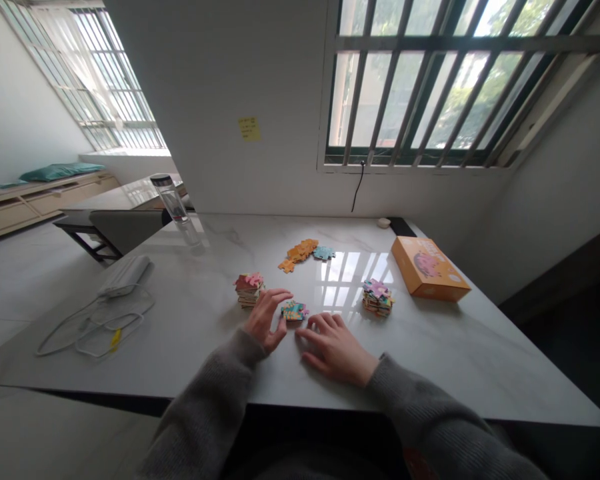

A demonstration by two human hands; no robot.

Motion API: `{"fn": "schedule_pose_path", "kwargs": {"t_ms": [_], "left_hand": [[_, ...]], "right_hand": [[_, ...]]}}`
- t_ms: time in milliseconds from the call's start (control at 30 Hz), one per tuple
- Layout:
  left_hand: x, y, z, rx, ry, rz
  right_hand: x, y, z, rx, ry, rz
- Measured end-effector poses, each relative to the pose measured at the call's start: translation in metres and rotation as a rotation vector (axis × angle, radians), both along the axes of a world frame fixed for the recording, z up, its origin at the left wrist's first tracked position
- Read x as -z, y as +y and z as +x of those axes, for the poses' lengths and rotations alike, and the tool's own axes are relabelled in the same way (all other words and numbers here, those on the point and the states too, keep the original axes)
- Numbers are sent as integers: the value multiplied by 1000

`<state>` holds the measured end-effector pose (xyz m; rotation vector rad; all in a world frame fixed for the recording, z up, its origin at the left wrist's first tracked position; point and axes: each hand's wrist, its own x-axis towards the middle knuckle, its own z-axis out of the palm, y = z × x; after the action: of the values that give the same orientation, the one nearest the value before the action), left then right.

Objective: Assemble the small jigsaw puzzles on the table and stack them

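Jigsaw pieces [295, 311] lay in a small heap between the hands, the left hand [265, 321] loosely curled and the right hand [335, 348] spread on the marble tabletop [190, 320], neither pinching anything, with stacked pieces [249, 290] kept within reach on either side.

We catalogue a low multicoloured cardboard jigsaw stack [295, 311], a taller stack [249, 290] at its left, a second taller stack [378, 297] rightward, and flat orange pieces [299, 255] beyond.

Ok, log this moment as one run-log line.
left hand: beside jigsaw pieces | right hand: resting on marble table | held: nothing visible
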<state>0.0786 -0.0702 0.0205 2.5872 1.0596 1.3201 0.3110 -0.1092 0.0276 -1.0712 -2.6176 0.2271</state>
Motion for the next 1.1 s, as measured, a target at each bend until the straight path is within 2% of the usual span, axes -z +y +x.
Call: {"fn": "schedule_pose_path", "kwargs": {"t_ms": [100,167,467,667,733,833,900,1100], "left_hand": [[-9,-7,-4,-39,-167,119],[-11,-9,-4,-70,-210,158],[-11,-10,-5,-184,-216,142],[-6,-9,-2,-109,-194,127],[-4,-9,0,-74,-171,110],[-2,-8,2,-34,-142,91],[-2,-8,2,-27,-142,88],[-3,-9,-1,-101,-162,44]], "right_hand": [[-1,-5,-10,46,-39,16],[0,-5,-18,80,-47,23],[2,24,-47,142,-20,35],[7,30,-32,103,77,-6],[12,36,-22,155,144,-45],[18,58,-15,321,181,-58],[18,80,-16,425,134,-48],[4,162,-27,671,97,-67]]}}
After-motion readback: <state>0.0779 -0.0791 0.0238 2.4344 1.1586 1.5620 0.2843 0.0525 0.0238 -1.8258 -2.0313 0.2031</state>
